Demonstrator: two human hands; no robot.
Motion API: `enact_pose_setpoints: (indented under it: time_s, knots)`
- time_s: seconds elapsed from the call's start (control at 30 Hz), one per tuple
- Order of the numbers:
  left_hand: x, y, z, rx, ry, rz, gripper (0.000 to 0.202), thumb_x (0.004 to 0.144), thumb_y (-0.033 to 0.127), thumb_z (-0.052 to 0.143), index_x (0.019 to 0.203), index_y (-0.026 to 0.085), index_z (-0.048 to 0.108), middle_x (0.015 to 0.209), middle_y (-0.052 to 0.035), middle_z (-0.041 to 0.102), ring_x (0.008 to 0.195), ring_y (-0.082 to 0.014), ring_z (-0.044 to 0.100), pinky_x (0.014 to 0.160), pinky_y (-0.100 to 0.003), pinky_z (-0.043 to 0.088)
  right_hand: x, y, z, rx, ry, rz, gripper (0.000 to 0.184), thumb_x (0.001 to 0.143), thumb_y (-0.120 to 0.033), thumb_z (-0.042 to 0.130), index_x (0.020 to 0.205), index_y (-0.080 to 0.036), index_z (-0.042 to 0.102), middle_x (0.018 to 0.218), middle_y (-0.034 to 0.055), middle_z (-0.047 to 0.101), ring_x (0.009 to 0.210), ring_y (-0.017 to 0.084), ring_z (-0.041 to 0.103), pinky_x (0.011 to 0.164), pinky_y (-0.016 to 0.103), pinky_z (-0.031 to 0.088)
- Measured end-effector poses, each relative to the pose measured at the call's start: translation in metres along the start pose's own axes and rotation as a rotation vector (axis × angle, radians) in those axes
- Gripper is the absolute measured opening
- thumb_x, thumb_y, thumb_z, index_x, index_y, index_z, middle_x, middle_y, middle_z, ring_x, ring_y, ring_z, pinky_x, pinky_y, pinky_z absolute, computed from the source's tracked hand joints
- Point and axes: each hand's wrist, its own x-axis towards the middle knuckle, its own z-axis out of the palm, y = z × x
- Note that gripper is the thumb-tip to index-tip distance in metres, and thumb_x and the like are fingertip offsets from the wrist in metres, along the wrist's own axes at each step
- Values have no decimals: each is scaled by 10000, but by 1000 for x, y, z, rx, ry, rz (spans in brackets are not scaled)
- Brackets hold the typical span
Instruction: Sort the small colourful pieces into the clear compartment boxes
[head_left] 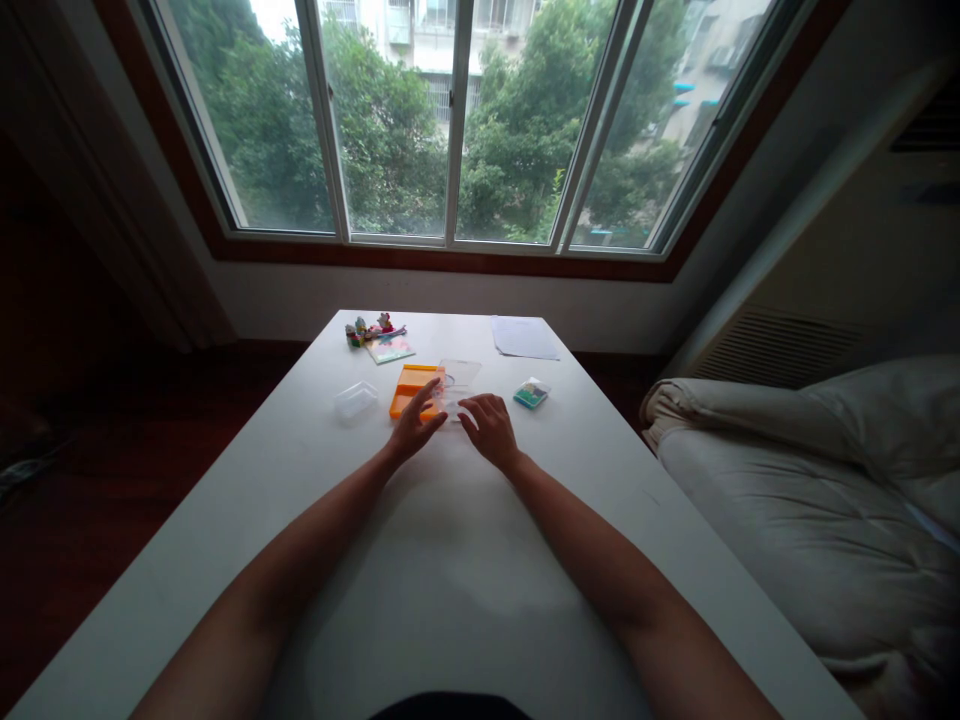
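Observation:
A small clear plastic box lies on the white table between my hands, its transparent lid raised at the back. My left hand is at the box's left side, thumb and index finger spread apart, partly covering an orange plastic case. On the other side, my right hand has its fingers bent and its thumb close to them at the box's right edge. What lies inside the box is too small to make out.
Left of the case sits another clear container. A small box with green and blue contents lies to the right. Farther back are small colourful figurines, a patterned card and white paper sheets. Bedding borders the table's right.

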Motion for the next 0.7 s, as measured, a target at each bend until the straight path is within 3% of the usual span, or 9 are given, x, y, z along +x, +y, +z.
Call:
enact_pose_setpoints:
  time_s: [0.2,0.33,0.53,0.7]
  knots:
    - [-1,-10,-10,378,0,45,503,913,266,603,1412,264,538,1392,-85,587,1299,-278,514,1116,-482,418,1,31,-6,-109,120,268,232,944,-162,453,1030,-197,666,1025,93,636,1024,266,516,952,405,357]
    - [-1,-23,-12,515,-103,15,389,888,215,601,1267,267,671,1235,-75,656,1179,-275,560,1080,-479,431,1,51,-10,-215,88,408,212,887,-137,480,907,-173,688,920,107,631,992,282,498,918,410,340]
    - [-3,-31,-7,573,-217,28,452,904,273,612,1350,341,633,1238,-58,647,1169,-264,556,1062,-461,429,-3,54,-1,-327,-35,399,227,919,-195,508,834,-183,718,899,129,645,991,305,489,889,434,338]
    - [1,-34,0,583,-284,25,384,915,292,596,1289,320,677,1165,-72,670,1083,-255,595,1006,-434,464,-6,51,7,-375,-83,385,202,903,-200,548,843,-184,741,913,142,662,987,308,509,862,431,355]
